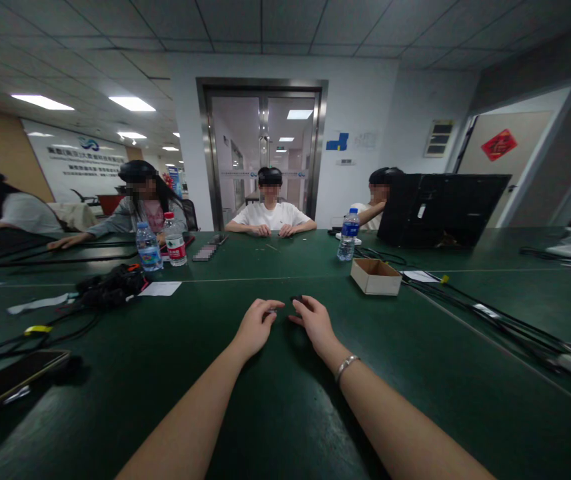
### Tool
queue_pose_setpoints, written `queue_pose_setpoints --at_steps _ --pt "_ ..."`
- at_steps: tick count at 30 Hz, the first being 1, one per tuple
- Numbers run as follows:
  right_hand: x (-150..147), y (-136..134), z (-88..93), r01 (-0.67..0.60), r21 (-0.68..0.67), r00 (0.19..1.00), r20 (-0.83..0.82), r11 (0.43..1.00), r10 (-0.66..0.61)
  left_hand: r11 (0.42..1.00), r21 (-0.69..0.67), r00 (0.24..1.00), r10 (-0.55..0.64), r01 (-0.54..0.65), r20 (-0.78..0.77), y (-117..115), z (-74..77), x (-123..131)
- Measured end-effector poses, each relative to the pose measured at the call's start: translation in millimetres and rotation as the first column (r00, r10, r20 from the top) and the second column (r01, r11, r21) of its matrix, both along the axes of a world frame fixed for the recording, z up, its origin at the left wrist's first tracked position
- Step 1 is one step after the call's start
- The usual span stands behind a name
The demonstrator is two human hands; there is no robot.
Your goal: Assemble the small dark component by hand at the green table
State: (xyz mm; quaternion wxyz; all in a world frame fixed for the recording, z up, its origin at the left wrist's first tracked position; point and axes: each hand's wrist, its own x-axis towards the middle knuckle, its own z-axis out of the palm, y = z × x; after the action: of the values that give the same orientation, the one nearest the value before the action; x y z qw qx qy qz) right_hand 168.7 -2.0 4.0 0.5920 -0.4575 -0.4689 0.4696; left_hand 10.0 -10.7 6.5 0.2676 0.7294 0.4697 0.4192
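Head view: left hand (258, 325), right hand (314, 321) half-curled, hold unclear; cardboard box (376, 276) beyond right.

Left hand (255, 327) beside right hand (316, 325), green table (440, 347), cardboard box (376, 276)

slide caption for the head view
Bare left hand and right hand close together at a small dark item on the green table, open cardboard box beyond

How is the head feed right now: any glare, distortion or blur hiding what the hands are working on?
Head view: wide-angle bending stretches the edges. The ceiling panels are blown out, with only a soft sheen on the green table. The left hand and right hand are sharp but dimly lit. The small dark part at their fingertips blends into the tabletop and is too small to identify.
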Motion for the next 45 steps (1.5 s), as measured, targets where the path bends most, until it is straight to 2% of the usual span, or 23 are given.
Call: queue_pose_setpoints --at_steps 5,9,12,16,21,32,40,45 --pt "4 6 -3.4 0.011 0.059 0.989 0.150 0.998 -0.020 1.000 0.024 1.000 0.008 -0.008 0.023 2 0.2 -2" --pt "2 2 -0.4 -0.016 0.045 0.998 0.060 0.999 0.014 0.999 -0.003 0.994 0.039 -0.039 0.101 4 -2.7 -1" --pt "2 -2 3.2 -0.109 0.010 0.994 -0.028 0.994 0.110 0.996 -0.067 0.968 0.072 -0.057 0.240 8 -6.1 -1" --pt "3 -4 6.6 -0.197 -0.012 0.980 -0.035 0.980 0.196 0.995 -0.093 0.938 0.011 0.022 0.347 13 -8.6 -2" --pt "3 -6 9.5 -0.243 0.016 0.970 0.019 0.970 0.243 0.989 -0.113 0.928 -0.043 0.091 0.370 10 -6.0 -1" --pt "2 -6 8.6 -0.225 0.030 0.950 0.227 0.974 0.212 0.992 -0.113 0.894 0.008 0.048 0.448 10 -4.8 -1" --pt "3 -6 9.6 -0.229 0.017 0.946 0.238 0.973 0.219 0.992 -0.115 0.909 0.009 0.043 0.416 7 -1.3 -2" --pt "3 -5 6.6 -0.249 0.021 0.951 0.192 0.968 0.241 0.989 -0.148 0.927 0.061 -0.006 0.371 4 1.3 -1"
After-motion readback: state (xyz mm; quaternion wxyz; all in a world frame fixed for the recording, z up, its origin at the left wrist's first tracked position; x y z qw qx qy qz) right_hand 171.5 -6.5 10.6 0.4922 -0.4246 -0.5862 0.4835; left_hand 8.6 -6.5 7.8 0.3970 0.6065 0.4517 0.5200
